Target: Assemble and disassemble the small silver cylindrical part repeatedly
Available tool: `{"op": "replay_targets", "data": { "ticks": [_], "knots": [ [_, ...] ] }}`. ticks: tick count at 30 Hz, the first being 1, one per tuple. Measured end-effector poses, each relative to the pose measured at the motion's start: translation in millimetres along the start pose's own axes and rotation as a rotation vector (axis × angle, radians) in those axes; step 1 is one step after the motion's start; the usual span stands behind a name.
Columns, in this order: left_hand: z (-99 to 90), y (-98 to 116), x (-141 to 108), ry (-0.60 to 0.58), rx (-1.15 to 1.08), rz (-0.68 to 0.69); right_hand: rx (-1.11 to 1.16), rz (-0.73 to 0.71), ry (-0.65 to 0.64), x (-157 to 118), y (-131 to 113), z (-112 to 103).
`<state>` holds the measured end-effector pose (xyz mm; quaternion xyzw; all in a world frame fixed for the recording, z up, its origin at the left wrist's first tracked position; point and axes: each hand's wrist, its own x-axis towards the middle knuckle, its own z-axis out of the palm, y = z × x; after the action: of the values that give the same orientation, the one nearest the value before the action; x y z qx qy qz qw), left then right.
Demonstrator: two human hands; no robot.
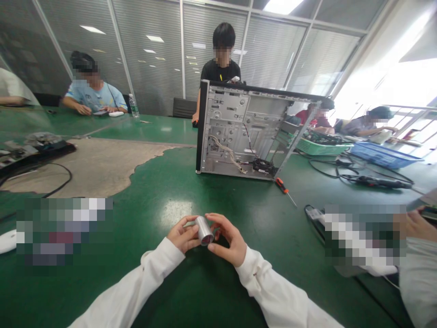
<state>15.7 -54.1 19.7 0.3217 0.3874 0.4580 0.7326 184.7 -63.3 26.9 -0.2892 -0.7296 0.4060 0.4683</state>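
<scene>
A short silver metal cylinder (204, 230) is held just above the green table (164, 182), tilted, with its round end facing me. My left hand (186, 233) grips its left side between thumb and fingers. On the other side, my right hand (227, 238) curves around the cylinder, thumb near its lower end and fingertips at its top. Beyond my hands stands an open computer case (246, 132), with its metal interior and loose cables showing. An orange and black screwdriver (282, 186) lies at the case's lower right corner.
A green basket (322, 146) and a blue basket (384, 156) stand at the right, with black cables before them. A worn bare patch (99, 164) marks the table at left. A person stands behind the case; others sit around. Another person's hand and sleeve show at far right.
</scene>
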Motion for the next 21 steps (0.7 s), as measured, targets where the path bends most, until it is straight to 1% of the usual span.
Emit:
{"op": "replay_targets", "data": {
  "ticks": [7, 9, 12, 16, 21],
  "knots": [
    [-3.5, 0, 3, 0.027, -0.041, -0.082, -0.276, -0.165, 0.099, -3, -9, 6],
    [-3.3, -1, 3, 0.027, -0.036, -0.098, -0.316, -0.209, 0.134, -4, -9, 8],
    [-2.0, -3, 2, 0.011, -0.006, -0.124, -0.329, -0.248, 0.153, -5, -7, 10],
    [-0.5, -3, 2, -0.016, -0.033, -0.162, -0.353, -0.257, 0.161, -6, -7, 10],
    [-1.1, -1, 2, -0.067, -0.145, -0.218, -0.345, -0.183, 0.249, -5, -7, 8]
  ]
}}
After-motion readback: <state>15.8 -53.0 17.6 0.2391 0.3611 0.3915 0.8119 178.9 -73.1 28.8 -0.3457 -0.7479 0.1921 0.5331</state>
